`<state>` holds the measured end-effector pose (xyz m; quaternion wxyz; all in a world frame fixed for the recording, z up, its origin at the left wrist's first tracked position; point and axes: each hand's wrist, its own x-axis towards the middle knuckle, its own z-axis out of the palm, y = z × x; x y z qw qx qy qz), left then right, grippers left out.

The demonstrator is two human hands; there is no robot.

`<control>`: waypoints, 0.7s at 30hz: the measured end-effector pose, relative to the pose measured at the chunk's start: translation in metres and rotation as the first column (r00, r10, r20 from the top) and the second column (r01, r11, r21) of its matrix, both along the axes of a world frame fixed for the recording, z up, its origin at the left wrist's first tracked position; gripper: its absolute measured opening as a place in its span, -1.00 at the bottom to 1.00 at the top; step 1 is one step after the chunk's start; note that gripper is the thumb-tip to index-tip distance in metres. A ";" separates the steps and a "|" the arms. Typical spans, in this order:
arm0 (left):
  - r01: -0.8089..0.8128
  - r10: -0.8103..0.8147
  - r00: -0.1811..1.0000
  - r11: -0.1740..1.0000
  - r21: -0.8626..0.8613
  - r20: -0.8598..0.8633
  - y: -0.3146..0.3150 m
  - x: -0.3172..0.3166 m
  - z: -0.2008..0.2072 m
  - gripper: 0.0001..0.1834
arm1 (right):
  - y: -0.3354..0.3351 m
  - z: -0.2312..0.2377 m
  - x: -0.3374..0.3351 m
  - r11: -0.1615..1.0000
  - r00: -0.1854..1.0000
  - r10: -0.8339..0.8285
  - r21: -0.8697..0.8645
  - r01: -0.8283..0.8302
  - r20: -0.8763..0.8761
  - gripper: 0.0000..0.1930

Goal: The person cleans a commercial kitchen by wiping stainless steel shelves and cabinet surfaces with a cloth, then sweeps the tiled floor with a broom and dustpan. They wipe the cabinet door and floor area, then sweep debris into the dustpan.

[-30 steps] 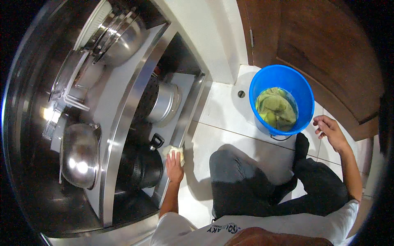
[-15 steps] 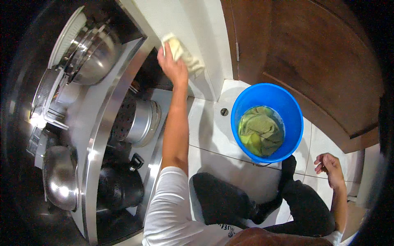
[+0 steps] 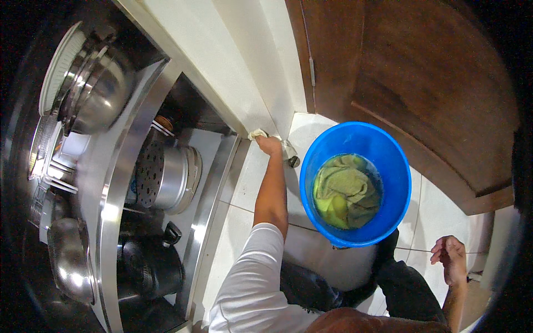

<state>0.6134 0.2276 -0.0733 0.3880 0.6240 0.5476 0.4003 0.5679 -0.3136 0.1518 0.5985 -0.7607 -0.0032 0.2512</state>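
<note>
Beside wall (image 3: 219,61), left hand (image 3: 270,145) outstretched, gripping cloth (image 3: 256,134)

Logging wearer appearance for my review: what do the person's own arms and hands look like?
A short, creased white sleeve is on the left arm, bare below it. The left hand and right hand are ungloved. No sleeve shows on the right arm.

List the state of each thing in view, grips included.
Left grip: closed on the pale cloth.
Pale cloth: bunched.
Right grip: empty, loosely curled.
Blue bucket: upright, partly filled with liquid.
Greenish cloth: crumpled, lying wet in the bucket.
Brown door: cannot tell whether shut or ajar.
Metal bowls: stacked close together.
Steel shelving: open-fronted, stocked.
</note>
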 end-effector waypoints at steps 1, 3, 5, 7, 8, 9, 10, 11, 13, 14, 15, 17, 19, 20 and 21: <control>0.042 -0.041 0.999 0.988 -0.151 0.007 0.002 0.000 0.009 -0.65 | 0.001 0.000 -0.001 1.000 1.000 -0.010 0.001 0.010 0.010 -0.63; 0.075 -0.067 0.996 0.984 -0.165 0.055 0.003 -0.006 0.040 -0.64 | 0.003 0.004 -0.002 1.000 1.000 0.017 0.026 -0.018 0.021 -0.63; 0.036 -0.048 0.991 0.994 0.099 0.128 0.015 -0.006 0.068 -0.58 | 0.007 0.006 -0.002 0.998 0.998 0.054 0.038 -0.055 0.033 -0.62; 0.060 -0.113 0.985 0.931 0.361 0.129 0.021 -0.006 0.106 -0.49 | 0.009 0.005 -0.002 0.997 0.996 0.072 0.024 -0.073 0.045 -0.62; 0.020 -0.110 0.984 0.848 0.529 0.139 0.017 -0.005 0.138 -0.48 | 0.011 0.005 -0.003 0.997 0.997 0.068 0.019 -0.069 0.039 -0.62; 0.012 -0.131 0.981 0.783 0.621 0.146 0.019 -0.006 0.168 -0.49 | 0.015 0.005 -0.004 0.997 0.997 0.072 0.014 -0.072 0.030 -0.62; 0.010 -0.143 0.981 0.721 0.693 0.134 0.013 -0.007 0.201 -0.52 | 0.016 0.005 -0.005 0.998 0.997 0.068 0.007 -0.068 0.023 -0.62; 0.003 -0.149 0.981 0.644 0.765 0.122 0.011 -0.008 0.224 -0.55 | 0.016 0.005 -0.005 0.998 0.998 0.067 -0.003 -0.067 0.009 -0.62; -0.109 -0.104 0.973 0.572 0.813 0.204 0.021 0.002 0.233 -0.59 | 0.015 0.003 -0.004 0.998 0.998 0.065 -0.008 -0.065 -0.012 -0.62; -0.163 -0.085 0.966 0.531 0.831 0.244 0.026 0.007 0.234 -0.61 | 0.015 0.002 -0.004 0.998 0.998 0.060 -0.005 -0.060 -0.021 -0.62; -0.215 -0.040 0.963 0.483 0.849 0.267 0.028 0.015 0.221 -0.64 | 0.015 0.000 -0.004 0.998 0.998 0.055 -0.007 -0.055 -0.030 -0.62; -0.302 0.070 0.945 0.562 0.770 0.320 0.030 0.025 0.176 -0.63 | 0.015 -0.003 -0.002 0.999 0.998 0.052 -0.011 -0.053 -0.045 -0.62; -0.398 0.186 0.906 0.684 0.611 0.381 0.025 0.034 0.125 -0.61 | 0.014 -0.005 -0.006 0.998 0.998 0.047 -0.036 -0.049 -0.044 -0.62; -0.438 0.253 0.882 0.750 0.495 0.397 0.023 0.038 0.103 -0.59 | 0.016 -0.002 -0.004 0.998 0.997 0.050 -0.041 -0.052 -0.055 -0.62; -0.447 0.282 0.879 0.764 0.464 0.384 0.022 0.040 0.084 -0.57 | 0.018 -0.001 -0.005 0.998 0.997 0.052 -0.039 -0.054 -0.064 -0.62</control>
